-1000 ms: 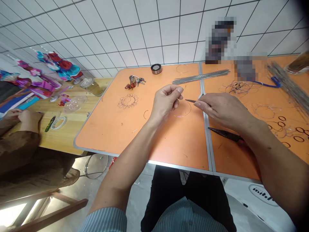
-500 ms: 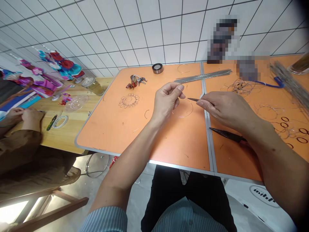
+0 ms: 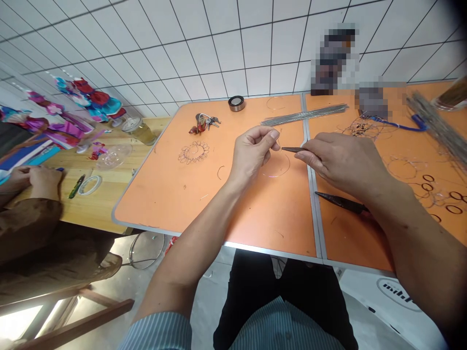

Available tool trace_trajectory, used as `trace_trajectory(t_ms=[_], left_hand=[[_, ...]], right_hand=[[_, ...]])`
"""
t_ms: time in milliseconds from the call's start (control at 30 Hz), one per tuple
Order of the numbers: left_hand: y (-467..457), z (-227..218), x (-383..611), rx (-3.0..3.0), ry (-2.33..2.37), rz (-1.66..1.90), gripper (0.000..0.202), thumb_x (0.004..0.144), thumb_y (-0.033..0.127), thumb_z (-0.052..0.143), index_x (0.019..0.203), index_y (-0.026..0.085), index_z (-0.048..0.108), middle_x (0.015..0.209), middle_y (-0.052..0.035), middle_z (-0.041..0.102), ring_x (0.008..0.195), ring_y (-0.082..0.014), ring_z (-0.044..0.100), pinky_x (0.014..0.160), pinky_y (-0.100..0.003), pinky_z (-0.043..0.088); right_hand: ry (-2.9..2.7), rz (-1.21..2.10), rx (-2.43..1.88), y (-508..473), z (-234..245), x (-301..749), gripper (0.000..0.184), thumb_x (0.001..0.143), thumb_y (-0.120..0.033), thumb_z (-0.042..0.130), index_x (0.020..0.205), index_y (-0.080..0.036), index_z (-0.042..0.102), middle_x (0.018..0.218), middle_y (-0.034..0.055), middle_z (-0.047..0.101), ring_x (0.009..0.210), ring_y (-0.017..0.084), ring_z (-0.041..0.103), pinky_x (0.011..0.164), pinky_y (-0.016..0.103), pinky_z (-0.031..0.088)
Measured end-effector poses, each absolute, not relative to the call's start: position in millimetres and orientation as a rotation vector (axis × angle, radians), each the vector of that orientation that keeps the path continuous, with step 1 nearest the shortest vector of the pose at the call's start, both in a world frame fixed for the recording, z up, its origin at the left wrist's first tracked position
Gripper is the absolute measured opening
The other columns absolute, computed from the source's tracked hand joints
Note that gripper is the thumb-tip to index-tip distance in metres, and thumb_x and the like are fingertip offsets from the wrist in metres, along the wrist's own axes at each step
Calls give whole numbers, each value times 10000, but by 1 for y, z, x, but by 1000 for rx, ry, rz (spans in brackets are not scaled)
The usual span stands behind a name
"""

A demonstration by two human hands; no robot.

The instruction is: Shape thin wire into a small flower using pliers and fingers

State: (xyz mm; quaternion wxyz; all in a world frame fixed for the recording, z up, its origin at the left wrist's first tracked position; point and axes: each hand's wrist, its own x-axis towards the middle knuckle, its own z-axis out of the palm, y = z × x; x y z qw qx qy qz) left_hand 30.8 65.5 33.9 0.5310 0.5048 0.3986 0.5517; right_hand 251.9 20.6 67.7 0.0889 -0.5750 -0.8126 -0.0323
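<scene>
My left hand (image 3: 256, 149) is closed in a pinch on a thin wire (image 3: 288, 171), which hangs below the fingers as an open loop over the orange table (image 3: 251, 218). In my right hand (image 3: 337, 158) is a slim dark pointed tool (image 3: 291, 149); its handle is hidden in the grip. The tool's tip points left, right beside my left fingertips, at the wire. Whether the tip touches the wire is too small to tell. Beneath my right wrist lies a second dark pointed tool (image 3: 341, 201) with a reddish handle, partly covered by the forearm.
A flower-shaped wire ring (image 3: 193, 152), keys (image 3: 208, 121) and a tape roll (image 3: 237, 103) lie leftward. Straight wires (image 3: 304, 115) lie behind my hands; tangled wire (image 3: 361, 127) and dark rings (image 3: 427, 186) are at right. Another person's hands (image 3: 42, 179) are at the wooden table (image 3: 87, 209).
The pointed tool in my right hand has moved slightly left, closer to my left fingertips. My left hand keeps its pinch on the wire. The view has shifted a little.
</scene>
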Motion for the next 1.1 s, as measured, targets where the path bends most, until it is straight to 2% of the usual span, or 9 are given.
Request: trace_trajectory(t_ms=[400, 733, 967, 1100], left_hand=[[70, 26, 29, 1300, 926, 1301, 435, 933, 588, 984, 890, 209, 774, 751, 14, 710, 518, -54, 399, 481, -261, 309], [69, 30, 27, 1318, 922, 1271, 402, 899, 540, 1020, 878, 209, 795, 721, 9, 702, 537, -69, 399, 490, -268, 307], [69, 33, 25, 1377, 934, 1255, 398, 909, 539, 1012, 872, 206, 798, 720, -4, 709, 566, -85, 459, 508, -265, 332], [69, 33, 24, 1400, 946, 1238, 361, 935, 506, 991, 872, 205, 802, 745, -13, 729, 575, -86, 479, 513, -262, 332]], right_hand=[[-2469, -144, -1662, 20, 67, 252, 775, 1241, -660, 245, 1221, -235, 893, 1141, 186, 856, 1014, 393, 769, 634, 397, 263], [-2509, -167, -1660, 20, 67, 253, 856, 1232, -707, 166, 1156, -231, 873, 1113, 184, 847, 980, 390, 760, 631, 400, 246], [-2542, -186, -1678, 20, 67, 252, 777, 1238, -664, 224, 1134, -237, 865, 1113, 173, 848, 986, 386, 764, 623, 396, 251], [-2542, -170, -1677, 20, 67, 252, 791, 1239, -680, 214, 1133, -242, 863, 1100, 165, 849, 957, 375, 760, 630, 384, 248]])
